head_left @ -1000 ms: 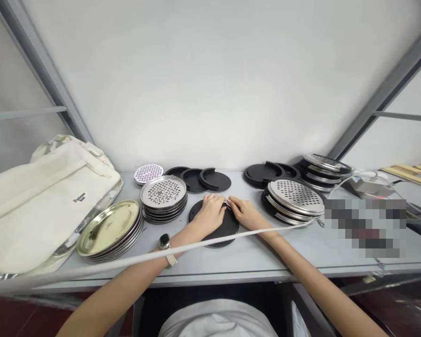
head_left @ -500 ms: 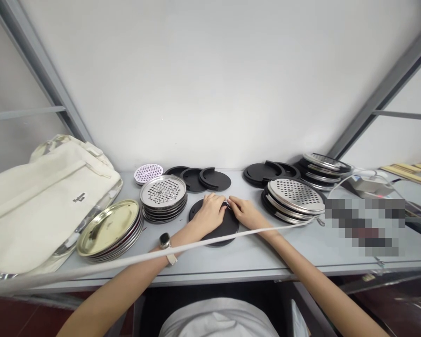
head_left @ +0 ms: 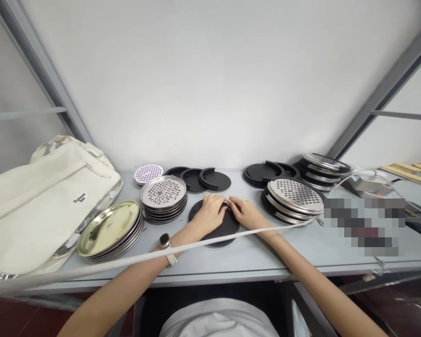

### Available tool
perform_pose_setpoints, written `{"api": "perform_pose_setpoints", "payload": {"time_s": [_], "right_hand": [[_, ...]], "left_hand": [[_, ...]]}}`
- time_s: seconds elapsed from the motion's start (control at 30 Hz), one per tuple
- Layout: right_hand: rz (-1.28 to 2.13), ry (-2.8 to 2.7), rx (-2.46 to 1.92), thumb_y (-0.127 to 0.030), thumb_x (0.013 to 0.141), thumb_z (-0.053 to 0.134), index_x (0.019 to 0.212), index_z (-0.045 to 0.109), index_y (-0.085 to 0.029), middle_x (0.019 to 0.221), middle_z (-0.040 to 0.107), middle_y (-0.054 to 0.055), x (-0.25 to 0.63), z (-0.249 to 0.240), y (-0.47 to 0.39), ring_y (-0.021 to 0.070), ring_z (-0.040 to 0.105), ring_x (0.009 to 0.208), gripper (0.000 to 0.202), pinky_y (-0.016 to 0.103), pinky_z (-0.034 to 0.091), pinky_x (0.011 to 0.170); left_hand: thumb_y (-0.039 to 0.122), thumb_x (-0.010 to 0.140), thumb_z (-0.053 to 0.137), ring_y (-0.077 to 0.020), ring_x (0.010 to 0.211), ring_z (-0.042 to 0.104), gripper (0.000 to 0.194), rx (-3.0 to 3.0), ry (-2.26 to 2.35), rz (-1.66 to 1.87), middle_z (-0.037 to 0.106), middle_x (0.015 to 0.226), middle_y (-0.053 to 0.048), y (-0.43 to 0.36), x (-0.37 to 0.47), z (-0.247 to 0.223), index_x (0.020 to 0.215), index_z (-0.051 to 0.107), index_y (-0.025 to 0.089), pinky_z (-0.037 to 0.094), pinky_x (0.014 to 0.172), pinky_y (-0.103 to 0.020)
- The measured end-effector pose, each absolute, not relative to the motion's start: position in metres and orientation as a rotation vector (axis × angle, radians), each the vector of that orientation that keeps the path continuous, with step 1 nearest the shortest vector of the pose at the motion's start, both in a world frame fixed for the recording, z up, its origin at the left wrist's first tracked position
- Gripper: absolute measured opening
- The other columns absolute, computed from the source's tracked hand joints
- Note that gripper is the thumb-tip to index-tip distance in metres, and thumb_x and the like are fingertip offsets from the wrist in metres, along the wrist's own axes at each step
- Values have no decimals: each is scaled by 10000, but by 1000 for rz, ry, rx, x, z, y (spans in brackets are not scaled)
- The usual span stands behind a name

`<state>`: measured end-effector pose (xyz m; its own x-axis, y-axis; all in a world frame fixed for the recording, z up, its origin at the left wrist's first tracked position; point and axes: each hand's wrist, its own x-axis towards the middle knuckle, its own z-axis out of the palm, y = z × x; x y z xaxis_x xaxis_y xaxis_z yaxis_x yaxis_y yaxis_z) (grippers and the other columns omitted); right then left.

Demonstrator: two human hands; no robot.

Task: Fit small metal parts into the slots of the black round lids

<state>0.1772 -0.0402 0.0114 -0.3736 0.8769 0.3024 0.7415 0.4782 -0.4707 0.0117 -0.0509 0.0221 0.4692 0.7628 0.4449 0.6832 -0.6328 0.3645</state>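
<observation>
A round black disc lies on the grey table in front of me. My left hand rests over its upper part, fingers curled and closed. From the other side my right hand meets it at the disc's far right edge, its fingertips pinched together. Between the fingertips shows something small, whitish or shiny, too small to name. Left of the disc stands a stack of perforated metal plates. To the right is another stack topped by a silver perforated plate.
Gold and silver round trays are piled at left beside a cream bag. Black discs with raised rims lie along the wall, near a lilac perforated disc. A white cable crosses before my forearms. A pixelated patch covers the right side.
</observation>
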Motion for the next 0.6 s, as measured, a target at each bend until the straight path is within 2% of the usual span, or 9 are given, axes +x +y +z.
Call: {"api": "perform_pose_setpoints", "payload": {"time_s": [0.3,0.6], "right_hand": [[359,-2215,-1334,-283,928,324,714,482,-197,605,552,5,180,15,-41,136,481,536,280,237,299,559],[392,-2229,-1335,-283,927,323,755,524,-187,625,576,12,183,19,-42,134,494,550,281,230,308,567]], "left_hand": [[160,885,435,-213,936,532,123,2585,1245,866,619,934,-53,-48,11,21,919,552,177,397,891,-380],[162,883,460,-232,1066,518,247,2585,1179,925,622,1126,-61,-43,10,15,1118,534,169,375,957,-407]]}}
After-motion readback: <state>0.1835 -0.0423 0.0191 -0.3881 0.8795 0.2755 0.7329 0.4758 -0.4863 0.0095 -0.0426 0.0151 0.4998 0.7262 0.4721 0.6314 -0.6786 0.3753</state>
